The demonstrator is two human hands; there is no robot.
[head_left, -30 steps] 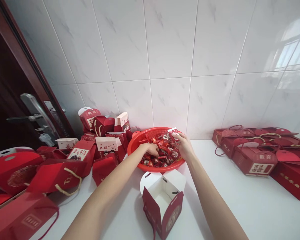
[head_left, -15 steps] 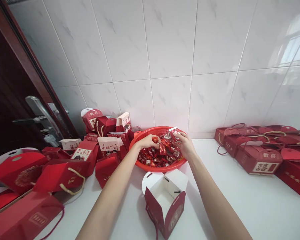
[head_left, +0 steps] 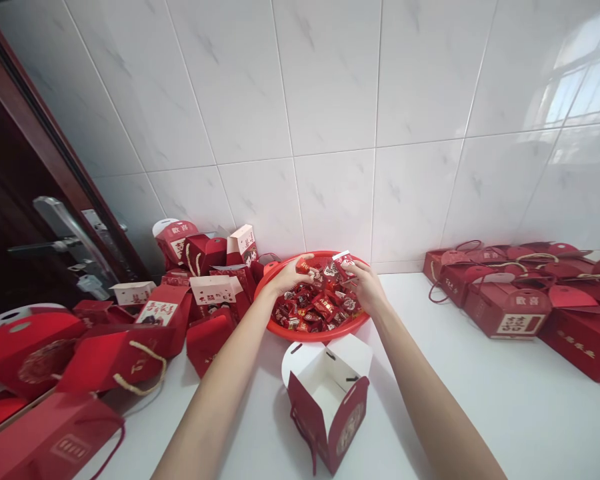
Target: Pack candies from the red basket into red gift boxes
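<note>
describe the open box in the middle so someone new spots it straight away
On the white table below the tiled wall, find the red plastic basket of wrapped candies. Just in front of it, on the camera side, stands a maroon gift box with a cord. Unlike the boxes clustered at left and right, it stands alone, its white-lined flaps spread open.

White table (head_left: pixel 525 413): surface layout.
Red plastic basket (head_left: pixel 325 338): at rear edge, centre. Open maroon gift box (head_left: pixel 353 423): forward of basket. Red gift boxes (head_left: pixel 115 353): clustered toward left edge. Closed gift boxes (head_left: pixel 507 313): grouped right, along rear edge.
</note>
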